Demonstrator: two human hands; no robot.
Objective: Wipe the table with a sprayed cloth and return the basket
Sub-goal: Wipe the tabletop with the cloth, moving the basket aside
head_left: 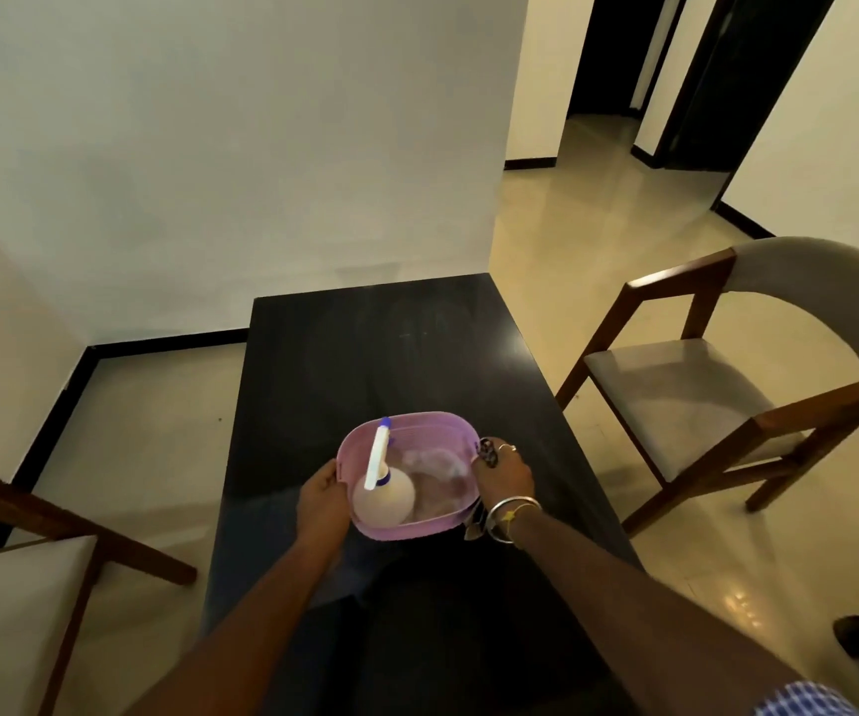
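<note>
A pink plastic basket (pixel 430 423) sits at the middle of the black table (pixel 391 348). Inside it lie a white spray bottle (pixel 383 493) with a blue and white nozzle and a pale cloth (pixel 438 475). My left hand (pixel 321 496) grips the basket's left rim. My right hand (pixel 502 472), with rings and bangles at the wrist, grips the right rim. Whether the basket is lifted off the table or resting on it I cannot tell.
A wooden chair (pixel 716 395) with a grey seat stands right of the table. Another chair (pixel 30 560) is at the lower left. A white wall lies beyond the table's far edge, and a hallway (pixel 603 142) opens at the upper right.
</note>
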